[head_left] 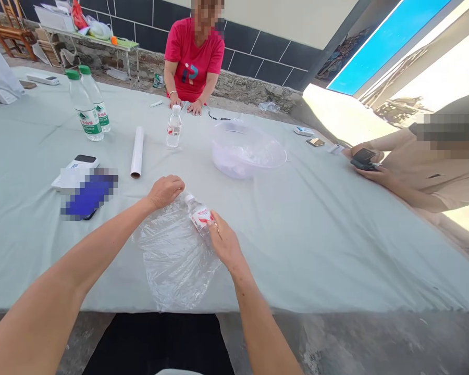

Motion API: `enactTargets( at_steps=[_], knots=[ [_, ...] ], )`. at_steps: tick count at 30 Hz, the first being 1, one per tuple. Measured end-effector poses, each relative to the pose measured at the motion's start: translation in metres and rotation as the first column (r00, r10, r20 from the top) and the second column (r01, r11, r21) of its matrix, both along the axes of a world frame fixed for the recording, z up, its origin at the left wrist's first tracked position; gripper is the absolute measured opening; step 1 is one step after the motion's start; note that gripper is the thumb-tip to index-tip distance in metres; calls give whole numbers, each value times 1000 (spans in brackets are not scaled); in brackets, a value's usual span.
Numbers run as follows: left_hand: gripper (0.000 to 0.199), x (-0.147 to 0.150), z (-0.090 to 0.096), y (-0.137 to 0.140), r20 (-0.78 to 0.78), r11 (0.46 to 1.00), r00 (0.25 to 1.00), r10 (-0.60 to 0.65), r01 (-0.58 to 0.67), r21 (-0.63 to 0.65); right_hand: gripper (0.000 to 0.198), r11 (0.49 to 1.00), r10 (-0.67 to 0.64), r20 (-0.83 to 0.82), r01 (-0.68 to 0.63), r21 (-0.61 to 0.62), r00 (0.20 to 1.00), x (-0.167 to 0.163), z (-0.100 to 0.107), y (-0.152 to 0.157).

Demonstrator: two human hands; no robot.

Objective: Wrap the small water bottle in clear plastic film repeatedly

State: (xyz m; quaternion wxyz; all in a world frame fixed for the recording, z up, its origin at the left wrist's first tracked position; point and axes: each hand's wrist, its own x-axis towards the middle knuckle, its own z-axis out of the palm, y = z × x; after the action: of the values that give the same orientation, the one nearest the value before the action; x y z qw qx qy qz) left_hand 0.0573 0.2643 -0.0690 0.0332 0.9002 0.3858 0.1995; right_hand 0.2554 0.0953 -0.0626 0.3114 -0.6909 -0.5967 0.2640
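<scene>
From here I see the held bottle [199,215] slant cap-first toward the left hand [166,192], pinching clear film [175,263] beside it, the right hand [224,240] curled around its lower body.

Clear bottle [199,213], white cap [188,198] on, red-and-white label [200,217], tilted. Transparent plastic sheet [175,265] beside it, wrinkled, spread on the table [316,250].

There are four bottles [198,214] — one basin [242,156], one roll [137,151].
</scene>
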Motion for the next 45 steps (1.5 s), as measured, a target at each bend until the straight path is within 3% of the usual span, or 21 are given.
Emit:
enactTargets(
  at_steps=[4,6,8,11,13,15,17,21,24,28,33,36,38,40,42,45],
  knots=[
    [31,-14,7,-9,3,992,993,121,-121,18,53,998,-4,315,-15,58,949,-15,-9,-10],
    [40,-9,18,-14,52,976,976,210,-213,51,50,995,-10,457,-37,93,890,-21,-15,-12],
    [43,7,32,-20,100,974,973,209,-216,71,47,987,-28,564,-67,147,825,-27,-20,-14],
    [42,39,47,-31,57,1000,998,-18,18,-14,46,964,-74,661,-117,240,747,-34,-28,-18],
    [37,54,49,-36,-3,976,982,-191,190,-109,47,949,-108,693,-134,285,713,-36,-33,-20],
    [29,56,44,-38,-42,942,955,-294,282,-182,49,937,-130,710,-148,316,692,-36,-37,-21],
    [29,46,35,-39,-56,919,940,-335,314,-238,50,923,-141,725,-176,343,674,-35,-41,-21],
    [48,8,24,-43,-30,876,923,-384,354,-328,49,885,-159,760,-250,392,630,-34,-46,-22],
    [47,-12,22,-48,10,847,908,-419,394,-357,48,862,-159,772,-295,413,616,-35,-47,-24],
    [47,-26,14,-50,55,839,908,-415,405,-363,53,844,-112,764,-346,411,635,-34,-46,-31],
    [49,-38,-1,-49,88,852,911,-403,409,-327,49,834,52,722,-428,349,690,-26,-37,-42],
    [52,-43,-4,-52,109,836,889,-445,456,-304,37,825,110,582,-400,398,805,-12,-26,-39],
    [51,-46,-5,-55,130,833,876,-465,483,-270,35,859,100,449,-305,411,888,-3,-18,-31],
    [47,-50,-5,-60,142,848,874,-464,485,-216,43,918,107,360,-231,322,927,0,-10,-23],
    [44,-54,-6,-68,121,871,881,-457,470,-141,53,962,184,320,-238,138,929,-4,-4,-20],
    [43,-59,-11,-86,14,909,909,-416,416,-7,58,955,295,279,-277,-101,914,-17,0,-25]
  ],
)
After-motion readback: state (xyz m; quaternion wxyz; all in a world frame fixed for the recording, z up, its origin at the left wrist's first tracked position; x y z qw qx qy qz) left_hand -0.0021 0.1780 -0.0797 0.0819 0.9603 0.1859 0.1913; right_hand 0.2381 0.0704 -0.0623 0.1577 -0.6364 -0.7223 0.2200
